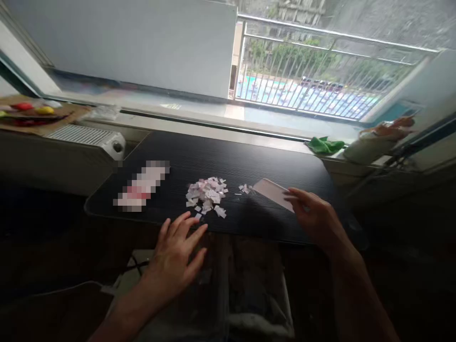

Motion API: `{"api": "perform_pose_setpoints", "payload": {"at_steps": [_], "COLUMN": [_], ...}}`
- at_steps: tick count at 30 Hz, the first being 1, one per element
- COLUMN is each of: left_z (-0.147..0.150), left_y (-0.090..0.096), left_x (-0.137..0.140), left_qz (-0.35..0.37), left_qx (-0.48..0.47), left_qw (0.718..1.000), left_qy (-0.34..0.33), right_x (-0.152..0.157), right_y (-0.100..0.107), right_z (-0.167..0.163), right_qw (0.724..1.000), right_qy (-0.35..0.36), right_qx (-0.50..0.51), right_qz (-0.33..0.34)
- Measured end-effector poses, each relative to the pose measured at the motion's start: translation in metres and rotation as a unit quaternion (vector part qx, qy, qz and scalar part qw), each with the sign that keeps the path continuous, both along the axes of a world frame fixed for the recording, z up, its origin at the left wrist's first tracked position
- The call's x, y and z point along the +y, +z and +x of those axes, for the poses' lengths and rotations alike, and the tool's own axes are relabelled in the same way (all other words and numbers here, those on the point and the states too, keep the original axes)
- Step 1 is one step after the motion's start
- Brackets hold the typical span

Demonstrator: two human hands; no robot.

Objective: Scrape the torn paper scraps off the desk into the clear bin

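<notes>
A heap of small torn or cut paper pieces (206, 192) lies on the dark table (171, 152), with a smaller cluster of paper scraps (244, 189) to its right. My right hand (311, 209) is closed on a flat, pale card-like sheet (272, 192); the sheet's far edge reaches down to the smaller cluster. My left hand (183, 242) hovers at the table's near edge, just below the heap, with its fingers spread and nothing in it. Its fingertips come close to a loose scrap; whether they touch it I cannot tell.
A pixel-blurred pale and red item (142, 187) lies on the table's left part. Behind the table runs a window sill with a green cloth (325, 145). A white radiator (89, 140) stands at the left. Below the near edge is a bin-like container (256, 285).
</notes>
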State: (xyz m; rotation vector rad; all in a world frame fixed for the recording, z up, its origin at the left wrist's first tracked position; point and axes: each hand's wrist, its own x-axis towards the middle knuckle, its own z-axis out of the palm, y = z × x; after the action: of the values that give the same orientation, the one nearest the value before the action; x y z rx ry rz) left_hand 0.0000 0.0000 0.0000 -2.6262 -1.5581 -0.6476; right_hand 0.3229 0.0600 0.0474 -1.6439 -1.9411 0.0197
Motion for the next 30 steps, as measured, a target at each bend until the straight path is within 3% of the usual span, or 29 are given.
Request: {"api": "perform_pose_setpoints", "payload": {"at_steps": [6,15,22,30], "left_z": [-0.007,-0.005,-0.006,-0.005], "left_y": [-0.004,-0.003,-0.005,-0.004], "left_x": [-0.001,0.0,0.0,0.0], "left_qz": [-0.005,0.005,0.003,0.015], "left_qx": [-0.002,0.001,-0.008,0.002], "left_qw": [1.0,1.0,1.0,1.0], "left_qy": [0.008,0.004,0.006,0.005], "right_x": [-0.007,0.003,-0.019,0.006], "right_y": [0.0,0.007,0.014,0.01], "right_z": [0.0,-0.008,0.001,-0.009], "right_qw": [0.999,0.999,0.998,0.998], "right_qy": [0.024,0.034,0.047,0.033], "right_qx": [0.005,-0.001,-0.018,0.009], "right_qz": [-0.041,-0.039,-0.026,-0.057]}}
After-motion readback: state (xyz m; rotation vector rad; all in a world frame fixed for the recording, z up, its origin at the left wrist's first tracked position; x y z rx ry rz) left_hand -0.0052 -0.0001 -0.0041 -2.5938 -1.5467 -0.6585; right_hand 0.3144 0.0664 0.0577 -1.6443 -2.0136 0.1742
